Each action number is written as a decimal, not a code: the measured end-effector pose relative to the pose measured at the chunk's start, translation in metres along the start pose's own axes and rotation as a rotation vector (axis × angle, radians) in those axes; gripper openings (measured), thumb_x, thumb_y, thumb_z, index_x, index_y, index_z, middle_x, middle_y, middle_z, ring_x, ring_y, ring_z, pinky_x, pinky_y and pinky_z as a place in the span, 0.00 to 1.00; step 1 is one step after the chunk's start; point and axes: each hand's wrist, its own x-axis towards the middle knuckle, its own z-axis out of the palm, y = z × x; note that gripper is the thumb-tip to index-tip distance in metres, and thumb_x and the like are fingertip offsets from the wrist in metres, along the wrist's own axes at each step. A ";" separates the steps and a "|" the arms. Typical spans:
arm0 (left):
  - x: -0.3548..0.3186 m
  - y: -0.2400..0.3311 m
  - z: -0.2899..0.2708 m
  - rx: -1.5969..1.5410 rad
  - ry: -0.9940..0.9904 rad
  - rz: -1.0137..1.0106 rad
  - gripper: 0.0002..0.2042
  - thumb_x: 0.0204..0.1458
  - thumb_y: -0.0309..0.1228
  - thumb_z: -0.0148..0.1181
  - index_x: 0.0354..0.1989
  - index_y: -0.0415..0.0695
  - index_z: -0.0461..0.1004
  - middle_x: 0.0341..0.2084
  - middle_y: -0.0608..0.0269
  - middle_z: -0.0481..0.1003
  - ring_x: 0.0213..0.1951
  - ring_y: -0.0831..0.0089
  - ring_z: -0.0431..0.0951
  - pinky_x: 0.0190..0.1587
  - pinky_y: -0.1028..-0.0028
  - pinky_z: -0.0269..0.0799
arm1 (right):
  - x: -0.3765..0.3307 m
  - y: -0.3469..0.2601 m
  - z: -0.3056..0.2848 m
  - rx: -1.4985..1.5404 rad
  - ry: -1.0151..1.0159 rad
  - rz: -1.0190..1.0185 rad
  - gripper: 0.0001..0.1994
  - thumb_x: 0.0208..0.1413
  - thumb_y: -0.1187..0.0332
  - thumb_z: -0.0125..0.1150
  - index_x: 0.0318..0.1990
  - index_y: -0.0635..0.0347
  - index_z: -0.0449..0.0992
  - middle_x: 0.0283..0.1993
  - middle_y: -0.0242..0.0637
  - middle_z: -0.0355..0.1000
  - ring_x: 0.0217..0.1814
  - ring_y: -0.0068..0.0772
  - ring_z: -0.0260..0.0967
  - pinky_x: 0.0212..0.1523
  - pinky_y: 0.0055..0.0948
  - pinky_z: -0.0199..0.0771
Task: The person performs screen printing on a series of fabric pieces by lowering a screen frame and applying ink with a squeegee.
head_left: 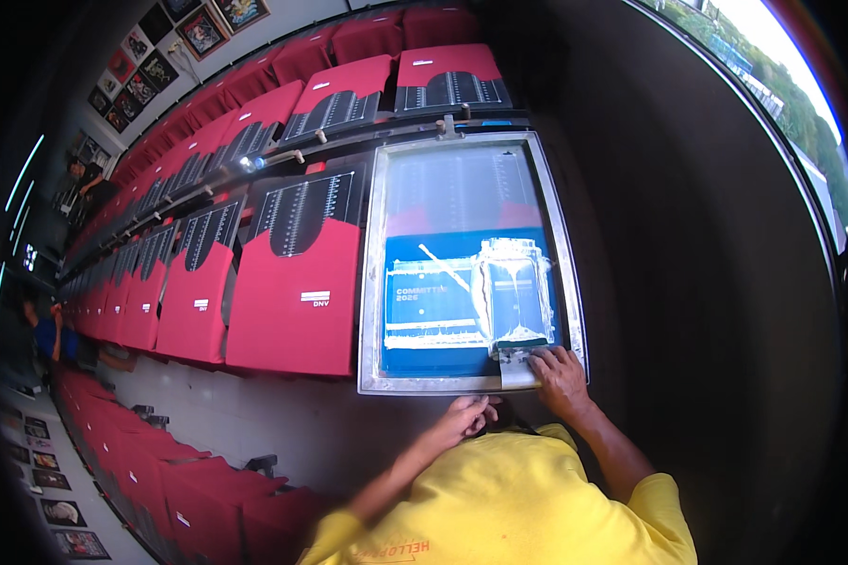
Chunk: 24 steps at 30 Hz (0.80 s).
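1. Head view: rows of red shirts (297, 301) on print pallets fill the frame from 9 to 12 o'clock.
2. At centre, an aluminium-framed printing screen (377, 282) lies over a blue panel.
3. Right hand (558, 372) — fingers pressed flat on a white tape strip (516, 369) at the screen's 5 o'clock corner.
4. Left hand (466, 414) — curled loosely, just below the frame's edge; whether it holds anything cannot be told.

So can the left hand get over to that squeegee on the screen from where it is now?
Probably yes. The left hand sits at the near edge of the screen frame, and nothing lies between it and the squeegee, which the right hand already touches just beside it.
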 end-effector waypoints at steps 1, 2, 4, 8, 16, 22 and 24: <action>-0.009 0.012 0.008 0.139 -0.012 0.014 0.17 0.68 0.38 0.45 0.49 0.34 0.70 0.32 0.61 0.74 0.23 0.84 0.67 0.22 0.85 0.60 | 0.000 0.002 -0.001 0.000 -0.001 -0.005 0.20 0.40 0.75 0.64 0.46 0.58 0.76 0.52 0.36 0.74 0.54 0.39 0.68 0.49 0.39 0.66; -0.015 0.020 0.014 0.278 -0.026 0.029 0.17 0.68 0.38 0.46 0.49 0.34 0.70 0.32 0.61 0.75 0.24 0.83 0.69 0.23 0.85 0.62 | 0.001 0.004 -0.002 0.000 -0.003 -0.010 0.20 0.40 0.75 0.64 0.46 0.58 0.76 0.52 0.36 0.74 0.54 0.39 0.68 0.50 0.39 0.66; -0.017 0.017 0.021 0.514 0.169 0.345 0.18 0.66 0.39 0.48 0.50 0.35 0.71 0.33 0.61 0.75 0.26 0.82 0.71 0.26 0.82 0.66 | 0.006 0.002 -0.014 -0.018 -0.005 -0.014 0.20 0.40 0.75 0.64 0.45 0.58 0.76 0.51 0.36 0.74 0.53 0.39 0.68 0.50 0.38 0.66; -0.023 0.053 0.048 1.072 0.476 0.896 0.16 0.65 0.35 0.49 0.54 0.37 0.71 0.46 0.55 0.75 0.46 0.65 0.75 0.44 0.67 0.71 | 0.000 -0.001 -0.013 -0.017 -0.021 -0.038 0.18 0.40 0.74 0.63 0.43 0.58 0.76 0.48 0.35 0.75 0.49 0.38 0.70 0.46 0.37 0.66; 0.024 0.071 0.042 1.331 0.287 0.901 0.17 0.59 0.26 0.50 0.58 0.40 0.68 0.55 0.51 0.71 0.59 0.56 0.70 0.58 0.60 0.62 | 0.022 0.012 0.001 -0.024 0.015 -0.040 0.16 0.41 0.72 0.63 0.41 0.58 0.75 0.47 0.36 0.75 0.46 0.38 0.70 0.44 0.39 0.64; 0.006 0.056 0.051 1.451 0.257 0.879 0.21 0.54 0.23 0.56 0.58 0.40 0.68 0.56 0.53 0.72 0.59 0.60 0.71 0.58 0.58 0.61 | -0.001 0.004 0.003 0.004 0.082 -0.084 0.13 0.47 0.71 0.58 0.43 0.59 0.77 0.47 0.37 0.75 0.45 0.36 0.70 0.42 0.36 0.65; 0.016 0.053 0.045 1.477 0.298 0.911 0.22 0.53 0.23 0.57 0.58 0.41 0.68 0.55 0.54 0.72 0.59 0.61 0.72 0.56 0.60 0.62 | 0.002 0.008 0.010 0.004 0.089 -0.074 0.13 0.47 0.71 0.58 0.42 0.60 0.77 0.47 0.37 0.76 0.44 0.37 0.70 0.42 0.36 0.65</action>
